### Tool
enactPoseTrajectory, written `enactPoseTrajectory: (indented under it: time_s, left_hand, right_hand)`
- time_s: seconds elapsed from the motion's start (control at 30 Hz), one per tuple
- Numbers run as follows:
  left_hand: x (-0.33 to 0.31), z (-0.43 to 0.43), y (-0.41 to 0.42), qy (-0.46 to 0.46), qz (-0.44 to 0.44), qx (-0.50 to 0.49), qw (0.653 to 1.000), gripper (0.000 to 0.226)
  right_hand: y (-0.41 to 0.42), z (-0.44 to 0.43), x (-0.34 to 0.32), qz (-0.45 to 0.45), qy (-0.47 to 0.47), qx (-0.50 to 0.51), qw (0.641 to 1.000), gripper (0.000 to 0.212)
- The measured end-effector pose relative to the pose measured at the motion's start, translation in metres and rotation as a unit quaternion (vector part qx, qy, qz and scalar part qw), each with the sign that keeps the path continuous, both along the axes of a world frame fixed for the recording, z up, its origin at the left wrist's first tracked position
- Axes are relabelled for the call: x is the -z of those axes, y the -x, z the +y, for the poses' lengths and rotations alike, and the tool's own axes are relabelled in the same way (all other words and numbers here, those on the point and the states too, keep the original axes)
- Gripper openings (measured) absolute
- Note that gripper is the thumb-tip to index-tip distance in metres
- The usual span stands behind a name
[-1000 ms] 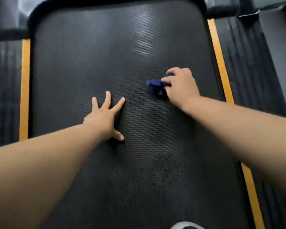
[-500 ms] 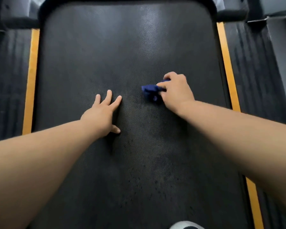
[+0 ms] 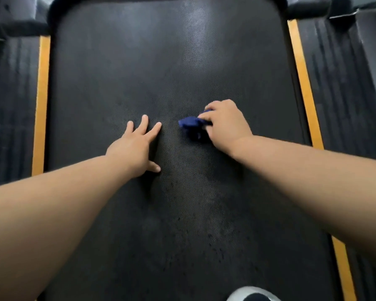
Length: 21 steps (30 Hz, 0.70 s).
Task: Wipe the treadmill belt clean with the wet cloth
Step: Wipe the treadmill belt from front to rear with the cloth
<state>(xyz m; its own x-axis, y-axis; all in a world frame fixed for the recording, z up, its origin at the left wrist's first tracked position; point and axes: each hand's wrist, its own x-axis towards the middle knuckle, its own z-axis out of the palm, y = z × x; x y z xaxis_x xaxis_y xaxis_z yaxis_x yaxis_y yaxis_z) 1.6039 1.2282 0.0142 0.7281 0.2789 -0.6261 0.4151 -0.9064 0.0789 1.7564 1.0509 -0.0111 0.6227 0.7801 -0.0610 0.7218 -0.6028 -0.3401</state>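
Observation:
The black textured treadmill belt (image 3: 165, 61) fills most of the head view, with darker damp patches and specks toward its near end. My right hand (image 3: 224, 124) grips a bunched dark blue cloth (image 3: 190, 124) and holds it down on the belt just right of centre. Part of the cloth is hidden under my fingers. My left hand (image 3: 135, 144) lies flat on the belt to the left of the cloth, fingers spread and straight, thumb out to the right.
Orange strips (image 3: 40, 105) (image 3: 305, 90) run along both sides of the belt, with ribbed dark side rails (image 3: 9, 105) (image 3: 343, 83) outside them. The dark motor cover edge (image 3: 22, 20) curves across the top. A white shoe tip (image 3: 252, 295) shows at the bottom.
My right hand has slid the cloth leftward and toward me along the belt. My left hand stays pressed on the belt, its fingers a little closer together.

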Motion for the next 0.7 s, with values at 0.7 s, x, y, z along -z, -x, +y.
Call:
enactPoseTrajectory:
  time_s: [0.7]
  left_hand:
    - [-0.006, 0.036, 0.025, -0.015, 0.046, -0.088, 0.995, 0.111]
  right_hand:
    - [0.093, -0.03, -0.005, 0.081, -0.053, -0.072, 0.993, 0.025]
